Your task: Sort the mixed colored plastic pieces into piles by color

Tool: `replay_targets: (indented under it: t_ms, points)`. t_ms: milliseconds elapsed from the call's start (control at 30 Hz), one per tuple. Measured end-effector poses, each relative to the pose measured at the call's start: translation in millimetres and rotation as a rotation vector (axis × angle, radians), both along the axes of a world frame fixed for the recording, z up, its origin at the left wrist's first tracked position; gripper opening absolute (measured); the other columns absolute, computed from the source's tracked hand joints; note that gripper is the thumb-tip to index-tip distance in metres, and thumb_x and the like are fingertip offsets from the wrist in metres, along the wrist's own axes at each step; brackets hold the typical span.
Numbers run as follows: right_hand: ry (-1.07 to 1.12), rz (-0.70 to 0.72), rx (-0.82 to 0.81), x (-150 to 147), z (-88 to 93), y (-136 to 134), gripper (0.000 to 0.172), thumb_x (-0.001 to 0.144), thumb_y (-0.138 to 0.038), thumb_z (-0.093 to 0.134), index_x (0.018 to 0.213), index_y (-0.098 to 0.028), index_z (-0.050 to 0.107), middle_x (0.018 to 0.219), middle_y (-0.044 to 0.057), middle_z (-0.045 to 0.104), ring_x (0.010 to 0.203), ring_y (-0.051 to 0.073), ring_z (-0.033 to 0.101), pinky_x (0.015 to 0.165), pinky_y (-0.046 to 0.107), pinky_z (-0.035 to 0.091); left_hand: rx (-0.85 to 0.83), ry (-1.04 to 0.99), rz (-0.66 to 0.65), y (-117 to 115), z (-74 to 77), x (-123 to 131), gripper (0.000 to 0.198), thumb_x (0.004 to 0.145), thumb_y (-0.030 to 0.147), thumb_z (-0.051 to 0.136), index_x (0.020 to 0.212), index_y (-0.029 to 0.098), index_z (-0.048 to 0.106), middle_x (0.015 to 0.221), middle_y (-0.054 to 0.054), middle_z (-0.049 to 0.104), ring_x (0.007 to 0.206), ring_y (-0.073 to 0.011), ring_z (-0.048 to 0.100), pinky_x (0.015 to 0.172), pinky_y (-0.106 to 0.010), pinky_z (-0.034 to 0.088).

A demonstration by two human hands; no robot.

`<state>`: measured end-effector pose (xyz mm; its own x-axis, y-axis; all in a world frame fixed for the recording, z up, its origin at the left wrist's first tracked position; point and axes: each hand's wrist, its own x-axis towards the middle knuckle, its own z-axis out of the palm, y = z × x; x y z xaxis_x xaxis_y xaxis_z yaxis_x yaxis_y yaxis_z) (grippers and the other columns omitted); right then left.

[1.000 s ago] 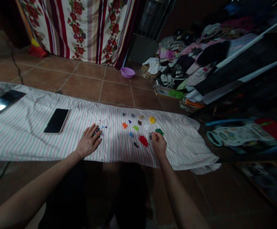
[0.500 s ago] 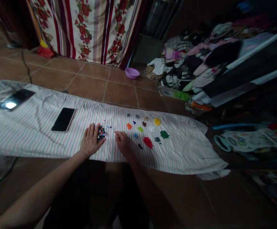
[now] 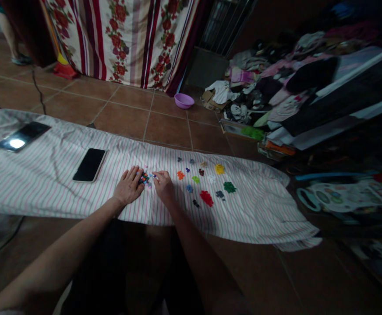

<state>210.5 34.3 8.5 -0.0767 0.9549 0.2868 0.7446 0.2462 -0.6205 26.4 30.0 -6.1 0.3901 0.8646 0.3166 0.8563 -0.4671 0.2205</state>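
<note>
My left hand [image 3: 129, 186] lies flat, palm down, at the left side of a mixed heap of small coloured pieces [image 3: 144, 178], partly hiding it. On the heap's right edge, the thumb and forefinger of my right hand [image 3: 164, 187] close around a small dark blue piece [image 3: 154, 176]. Farther right, similar pieces lie sorted by colour: a red group [image 3: 206, 198], a green group [image 3: 229, 187], a yellow group [image 3: 219, 169], an orange group [image 3: 180, 175], and several smaller clusters. What kind of pieces they are is too small to tell.
A striped cloth [image 3: 259, 205] covers the long table. Left of my hands lie a black-screened phone [image 3: 90, 165] and a shiny dark tablet-like slab [image 3: 23, 136]. Beyond, a purple basin [image 3: 184, 101] stands on the tiled floor near piled clothes [image 3: 253, 83]. A person's leg [image 3: 9, 37] shows at far left.
My right hand has moved left and slightly away from me, bringing its fingertips to the dark blue piece. My left hand has shifted slightly, uncovering more of the heap.
</note>
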Motion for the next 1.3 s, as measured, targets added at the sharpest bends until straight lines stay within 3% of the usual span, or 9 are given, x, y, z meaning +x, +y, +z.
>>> replay_targets:
  t_ms: [167,400,600,867,1067,1300]
  points:
    - [0.034,-0.003,-0.02,-3.4,-2.3,0.4,0.03,0.088,-0.015,0.05,0.107,-0.021,0.072,0.106,0.009,0.058,0.096,0.019,0.059,0.09,0.032,0.05,0.011,-0.052,-0.066,1.2,-3.7,-6.2,0.054,0.089,0.029,0.041,0.141,0.017,0.044,0.151,-0.015,0.04,0.143,-0.0314,0.031,0.112,-0.054,0.031]
    - [0.092,0.012,0.027,0.0,-3.6,0.5,0.021,0.088,-0.016,0.052,0.095,-0.019,0.072,0.098,0.008,0.059,0.093,0.019,0.06,0.086,0.03,0.05,0.051,-0.158,-0.069,-3.3,-7.0,-6.0,0.048,0.088,0.023,0.039,0.134,0.011,0.048,0.14,-0.018,0.051,0.139,-0.0307,0.036,0.112,-0.053,0.035]
    - [0.081,0.015,0.017,-6.9,-3.5,12.5,0.025,0.088,-0.016,0.05,0.099,-0.019,0.072,0.1,0.007,0.059,0.084,0.016,0.06,0.083,0.028,0.05,0.077,-0.217,-0.037,-3.9,-7.8,-5.2,0.042,0.089,0.021,0.039,0.128,0.006,0.049,0.138,-0.022,0.05,0.141,-0.0317,0.033,0.112,-0.053,0.037]
    - [0.045,0.027,-0.006,-7.1,-6.8,21.5,0.025,0.088,-0.015,0.05,0.1,-0.02,0.073,0.096,0.007,0.064,0.09,0.018,0.061,0.085,0.029,0.049,0.042,-0.216,-0.068,-2.5,-6.0,-5.2,0.043,0.09,0.019,0.034,0.13,0.01,0.049,0.139,-0.017,0.051,0.141,-0.0291,0.033,0.113,-0.052,0.037]
    - [0.011,0.109,-0.015,-10.6,1.0,32.2,0.029,0.089,-0.014,0.05,0.103,-0.024,0.073,0.097,0.004,0.065,0.093,0.016,0.061,0.087,0.027,0.048,0.005,-0.199,-0.086,-3.3,-2.7,-6.0,0.048,0.091,0.02,0.034,0.137,0.014,0.043,0.145,-0.017,0.046,0.14,-0.0291,0.035,0.112,-0.056,0.035]
    - [-0.152,0.179,-0.094,-15.6,9.5,40.3,0.024,0.089,-0.015,0.053,0.098,-0.025,0.073,0.097,0.006,0.064,0.093,0.02,0.061,0.084,0.031,0.048,0.029,-0.097,-0.099,-5.3,3.0,-2.6,0.047,0.093,0.022,0.032,0.136,0.01,0.045,0.14,-0.018,0.052,0.139,-0.0275,0.038,0.112,-0.051,0.031]
